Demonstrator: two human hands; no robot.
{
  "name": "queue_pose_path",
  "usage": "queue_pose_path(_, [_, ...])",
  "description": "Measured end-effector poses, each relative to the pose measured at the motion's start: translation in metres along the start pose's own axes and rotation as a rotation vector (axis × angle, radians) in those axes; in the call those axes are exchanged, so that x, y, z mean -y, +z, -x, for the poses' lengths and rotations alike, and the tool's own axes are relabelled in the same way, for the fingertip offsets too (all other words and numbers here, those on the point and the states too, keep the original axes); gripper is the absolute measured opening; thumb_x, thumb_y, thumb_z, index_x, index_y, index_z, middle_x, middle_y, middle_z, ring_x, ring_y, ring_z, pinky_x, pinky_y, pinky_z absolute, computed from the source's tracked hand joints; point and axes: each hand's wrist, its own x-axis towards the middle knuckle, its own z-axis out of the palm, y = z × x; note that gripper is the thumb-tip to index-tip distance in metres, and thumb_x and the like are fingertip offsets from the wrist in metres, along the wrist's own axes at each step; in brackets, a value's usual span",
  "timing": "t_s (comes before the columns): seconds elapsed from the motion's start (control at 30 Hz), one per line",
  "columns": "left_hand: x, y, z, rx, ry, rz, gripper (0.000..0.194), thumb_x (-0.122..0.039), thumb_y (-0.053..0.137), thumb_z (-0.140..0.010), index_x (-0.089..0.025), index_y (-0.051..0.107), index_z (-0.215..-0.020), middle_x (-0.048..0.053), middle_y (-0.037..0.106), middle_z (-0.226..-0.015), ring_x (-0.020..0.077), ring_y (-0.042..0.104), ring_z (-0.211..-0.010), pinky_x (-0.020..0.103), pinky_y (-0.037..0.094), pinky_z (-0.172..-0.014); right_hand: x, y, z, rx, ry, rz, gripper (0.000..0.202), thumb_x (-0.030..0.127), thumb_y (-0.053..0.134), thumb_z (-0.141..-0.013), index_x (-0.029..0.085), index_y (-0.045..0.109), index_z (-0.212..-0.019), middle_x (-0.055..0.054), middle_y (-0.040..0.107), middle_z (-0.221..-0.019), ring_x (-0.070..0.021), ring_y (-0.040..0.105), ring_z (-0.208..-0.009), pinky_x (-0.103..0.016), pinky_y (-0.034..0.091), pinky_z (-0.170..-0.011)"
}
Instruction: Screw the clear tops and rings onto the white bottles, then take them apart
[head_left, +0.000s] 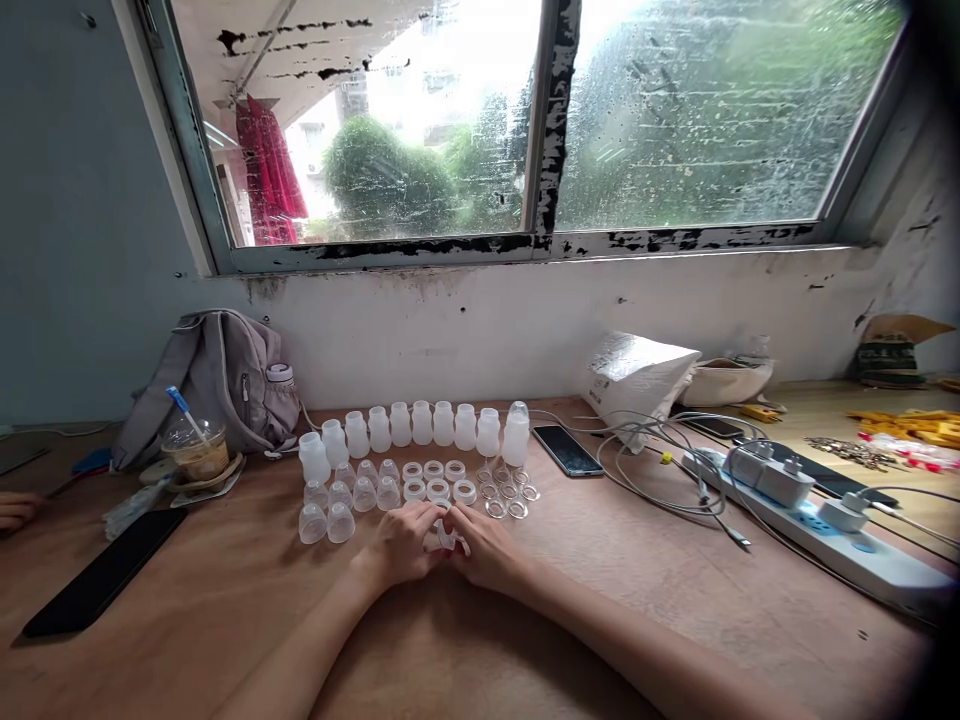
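Note:
My left hand (407,541) and my right hand (486,545) meet above the near side of the table, fingers pinched together. Between them is a small whitish ring-like piece (445,538), partly hidden by the fingers. Just beyond them lie several white screw rings (437,489). To the left stand several clear dome caps (340,522). Thin clear rings (517,509) lie to the right. Behind these, a curved row of frosted baby bottles (401,424) stands upright, open at the top. At its right end one bottle (516,435) wears a clear cap.
A phone (568,450), tangled cables (649,490) and a power strip (832,530) lie on the right. At left are a black flat case (105,575), a drink cup (196,450), a grey backpack (225,380) and another person's hand (16,510). A white pouch (637,375) leans by the wall.

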Motion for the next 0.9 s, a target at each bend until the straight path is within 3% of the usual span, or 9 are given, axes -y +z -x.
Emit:
queue_pose_path(0.3, [-0.004,0.0,0.0,0.019,-0.048,0.054,0.02,-0.019,0.057,-0.063,-0.019,0.051,-0.082,0.002,0.06,-0.083,0.0174,0.057,-0.078,0.028,0.046,-0.07,0.0,0.004,0.004,0.002,0.01,-0.012,0.031,0.006,0.042,-0.061,0.019,0.043,-0.089,-0.003,0.051,-0.082,-0.0134,0.046,-0.065,-0.023,0.037,-0.056])
queue_pose_path(0.53, [-0.005,0.001,0.0,0.035,-0.033,0.071,0.033,-0.029,0.059,-0.07,-0.019,0.051,-0.1,0.004,0.061,-0.093,0.0199,0.054,-0.089,0.031,0.045,-0.077,-0.007,-0.01,0.001,-0.068,0.029,-0.045,0.017,0.012,0.045,-0.071,0.02,0.045,-0.087,-0.002,0.05,-0.082,-0.0127,0.047,-0.064,-0.022,0.037,-0.056])
queue_pose_path(0.63, [-0.011,0.0,0.0,0.058,-0.014,0.041,0.037,-0.03,0.059,-0.071,-0.02,0.049,-0.105,0.004,0.06,-0.094,0.0203,0.053,-0.09,0.033,0.043,-0.08,-0.016,-0.022,0.006,-0.133,0.059,-0.079,0.018,0.014,0.046,-0.074,0.02,0.044,-0.091,-0.004,0.049,-0.087,-0.0137,0.048,-0.069,-0.024,0.04,-0.061])
queue_pose_path(0.9, [-0.028,0.01,-0.004,0.068,0.015,-0.003,0.02,-0.031,0.055,-0.076,-0.022,0.052,-0.094,0.001,0.06,-0.091,0.0185,0.051,-0.093,0.034,0.038,-0.087,-0.06,-0.05,0.053,-0.214,0.212,-0.027,0.016,0.011,0.043,-0.072,0.02,0.045,-0.085,-0.005,0.049,-0.086,-0.0159,0.05,-0.074,-0.029,0.044,-0.068])
